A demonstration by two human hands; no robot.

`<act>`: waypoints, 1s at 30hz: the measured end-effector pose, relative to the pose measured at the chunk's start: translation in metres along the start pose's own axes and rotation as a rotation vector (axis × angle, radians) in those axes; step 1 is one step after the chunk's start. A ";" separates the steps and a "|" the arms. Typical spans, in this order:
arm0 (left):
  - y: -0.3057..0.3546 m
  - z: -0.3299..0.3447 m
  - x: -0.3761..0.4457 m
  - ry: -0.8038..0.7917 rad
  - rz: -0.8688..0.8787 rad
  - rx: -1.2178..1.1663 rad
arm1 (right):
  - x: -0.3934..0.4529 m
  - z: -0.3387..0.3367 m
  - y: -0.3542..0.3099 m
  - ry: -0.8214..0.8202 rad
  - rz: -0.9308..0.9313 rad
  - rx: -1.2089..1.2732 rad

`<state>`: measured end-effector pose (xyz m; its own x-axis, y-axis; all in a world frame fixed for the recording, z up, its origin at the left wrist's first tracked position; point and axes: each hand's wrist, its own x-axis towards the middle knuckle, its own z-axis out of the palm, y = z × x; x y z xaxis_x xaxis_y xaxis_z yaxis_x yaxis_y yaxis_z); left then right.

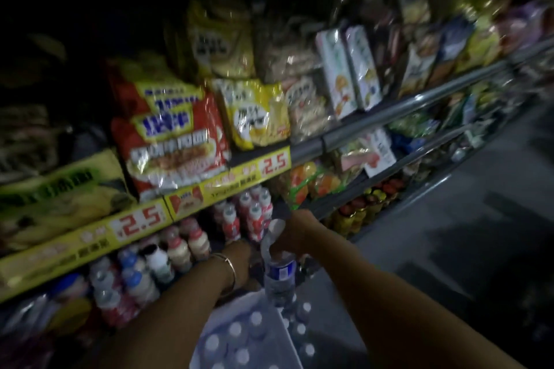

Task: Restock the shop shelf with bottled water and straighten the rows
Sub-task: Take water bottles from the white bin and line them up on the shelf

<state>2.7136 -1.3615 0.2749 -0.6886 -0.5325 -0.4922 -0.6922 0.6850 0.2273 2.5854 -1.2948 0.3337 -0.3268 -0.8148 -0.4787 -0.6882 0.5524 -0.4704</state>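
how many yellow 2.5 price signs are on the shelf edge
2: one 2.5 price sign on the shelf edge left of centre, another 2.5 price sign further right, under the noodle packets. Blur may hide more.

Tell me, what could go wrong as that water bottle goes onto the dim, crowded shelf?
The right hand grips the water bottle near its top, so the heavy base might swing and slip. The left hand reaches in beside the small drink bottles, which could topple if nudged. The picture is dark and blurred, so judging the gap looks hard.
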 end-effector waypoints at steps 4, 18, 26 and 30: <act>0.019 -0.085 -0.034 0.112 0.095 -0.145 | -0.044 -0.087 -0.044 0.100 -0.010 0.088; 0.075 -0.286 -0.121 0.452 0.363 -0.413 | -0.186 -0.296 -0.138 0.568 -0.266 0.364; 0.097 -0.391 -0.151 0.710 0.395 -0.440 | -0.194 -0.382 -0.186 0.668 -0.482 0.409; 0.099 -0.436 -0.147 0.801 0.375 -0.475 | -0.178 -0.420 -0.211 0.668 -0.587 0.425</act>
<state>2.6522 -1.4326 0.7364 -0.7014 -0.6206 0.3505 -0.2951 0.7005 0.6498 2.5169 -1.3400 0.8299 -0.3966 -0.8393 0.3718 -0.6107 -0.0611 -0.7895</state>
